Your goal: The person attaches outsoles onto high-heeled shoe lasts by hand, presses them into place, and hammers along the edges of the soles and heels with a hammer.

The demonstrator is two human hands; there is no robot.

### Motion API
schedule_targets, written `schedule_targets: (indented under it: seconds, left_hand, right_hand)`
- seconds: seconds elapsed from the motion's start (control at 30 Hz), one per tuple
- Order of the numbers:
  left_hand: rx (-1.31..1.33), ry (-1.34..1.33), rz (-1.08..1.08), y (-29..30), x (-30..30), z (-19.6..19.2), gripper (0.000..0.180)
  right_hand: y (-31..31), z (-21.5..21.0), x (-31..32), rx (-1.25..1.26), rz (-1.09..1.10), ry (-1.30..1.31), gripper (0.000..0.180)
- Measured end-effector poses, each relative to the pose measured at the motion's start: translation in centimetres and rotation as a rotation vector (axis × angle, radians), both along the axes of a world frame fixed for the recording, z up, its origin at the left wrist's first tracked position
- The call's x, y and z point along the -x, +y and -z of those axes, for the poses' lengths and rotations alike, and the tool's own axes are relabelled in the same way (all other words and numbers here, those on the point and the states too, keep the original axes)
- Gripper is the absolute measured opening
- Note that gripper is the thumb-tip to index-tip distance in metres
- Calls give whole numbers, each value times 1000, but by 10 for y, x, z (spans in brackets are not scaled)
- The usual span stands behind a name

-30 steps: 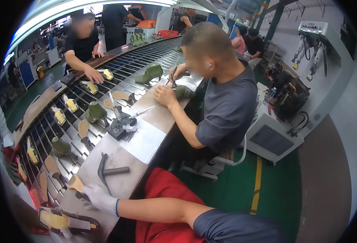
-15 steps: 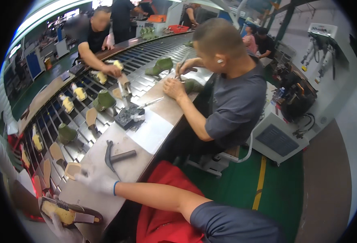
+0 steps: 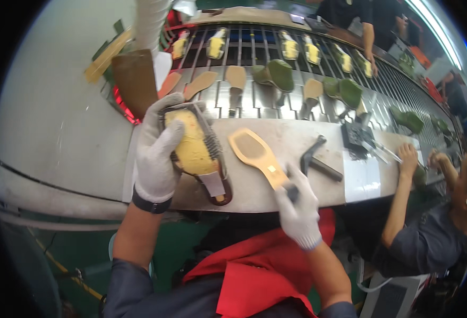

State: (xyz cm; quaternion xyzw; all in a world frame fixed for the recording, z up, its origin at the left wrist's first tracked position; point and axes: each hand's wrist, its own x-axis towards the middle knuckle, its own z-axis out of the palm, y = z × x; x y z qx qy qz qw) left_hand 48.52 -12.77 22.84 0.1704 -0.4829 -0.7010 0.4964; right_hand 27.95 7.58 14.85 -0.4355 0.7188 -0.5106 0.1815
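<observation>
Gripping with the gloved left hand (image 3: 156,156) a yellow shoe last set in a dark shoe upper (image 3: 196,151), fingers (image 3: 165,139) curled over its left side and top, thumb side pressed to the yellow surface, heel end of the piece resting on the pale tabletop (image 3: 283,140) near its front edge; lying just right of it, a tan insole board (image 3: 255,155), flat on the tabletop, wide end toward the conveyor, narrow end toward the body; clenched on that narrow end, the gloved right hand (image 3: 298,209), fingers (image 3: 289,185) folded tight around it, with something dark showing at the fingertips, too small to tell; resting near the right hand, a dark hammer (image 3: 315,159), untouched, head toward the conveyor; sitting farther right, a small black tool block (image 3: 356,139) and a white sheet (image 3: 363,177); running behind all this, a slatted conveyor (image 3: 297,61) carrying yellow lasts, tan insoles and green shoe uppers; working at the far right, a seated person (image 3: 429,233) in a grey shirt, hands on the tabletop edge.
</observation>
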Motion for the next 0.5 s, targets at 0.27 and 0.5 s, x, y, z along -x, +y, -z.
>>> schedule_targets:
  seconds: [0.27, 0.5]
  left_hand:
    - [-10, 22, 6, 12, 2, -9, 47]
    - [-35, 3, 237, 28, 37, 1, 45]
  right_hand:
    - [92, 17, -30, -248, -77, -1236, 39]
    - [69, -22, -39, 140, 38, -1033, 28]
